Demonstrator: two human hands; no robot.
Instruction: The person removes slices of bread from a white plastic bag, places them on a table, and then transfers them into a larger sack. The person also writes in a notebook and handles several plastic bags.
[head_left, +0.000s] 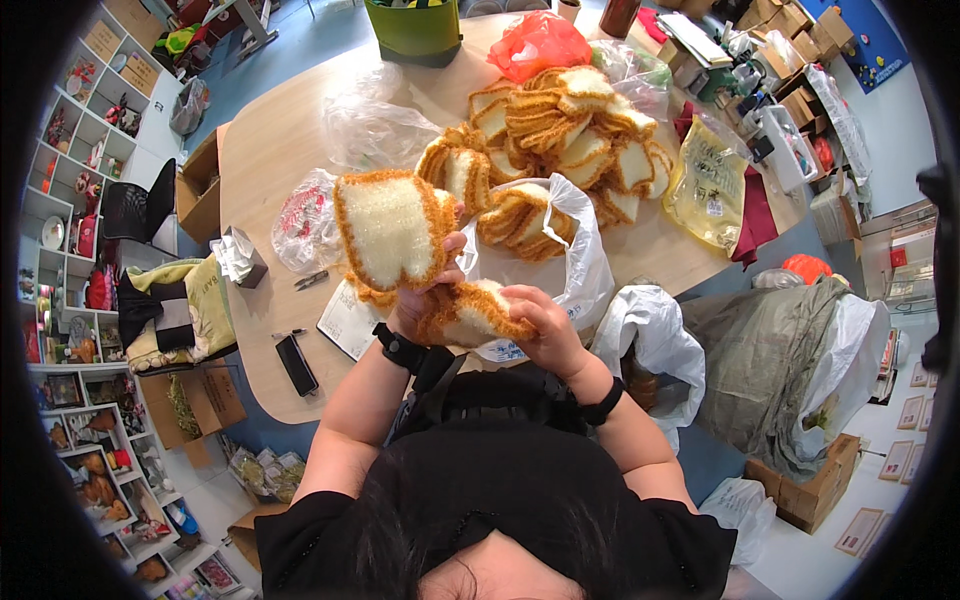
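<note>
Crocheted pieces shaped like bread slices, cream with fuzzy orange-brown edges, are in both hands. My left hand (431, 289) grips an upright toast-shaped piece (386, 229), with more pieces bunched beside it. My right hand (544, 326) holds the right end of a folded piece (476, 315) that reaches across to the left hand. Just beyond the hands, a white plastic bag (592, 262) lies open with several similar pieces (529, 217) at its mouth. A large heap of such pieces (585, 142) rests on the table behind it. Part of the left palm is hidden.
On the wooden table (262, 150) are clear plastic bags (375, 120), a red bag (540, 45), a yellow bag (705, 187), a green bin (415, 30), a phone (297, 365), small pliers (311, 280) and a notebook (349, 319). Large sacks (765, 367) stand at the right.
</note>
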